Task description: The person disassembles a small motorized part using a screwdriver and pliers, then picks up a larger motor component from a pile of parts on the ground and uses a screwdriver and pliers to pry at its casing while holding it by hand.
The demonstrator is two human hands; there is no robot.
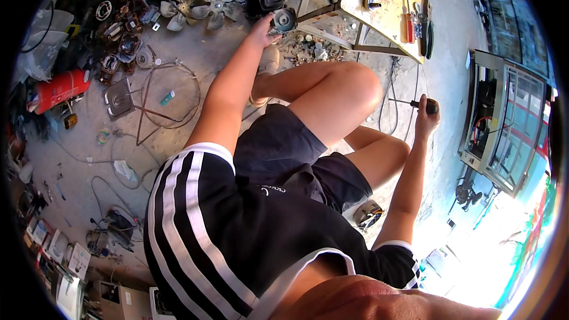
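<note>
Left hand [262, 28] fingers closed around small round grey motor part [284, 20], held out over littered concrete floor [201, 53], right hand [425, 120] fist clenched on black-handled screwdriver [419, 105], shaft pointing left, low yellow bench [382, 6] beyond with red-handled screwdrivers [409, 21], white fan blades [213, 5] near left hand.

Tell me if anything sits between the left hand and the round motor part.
Nothing visible does. The left hand already touches the round motor part above the concrete floor. The right hand is far off, gripping a screwdriver.
</note>
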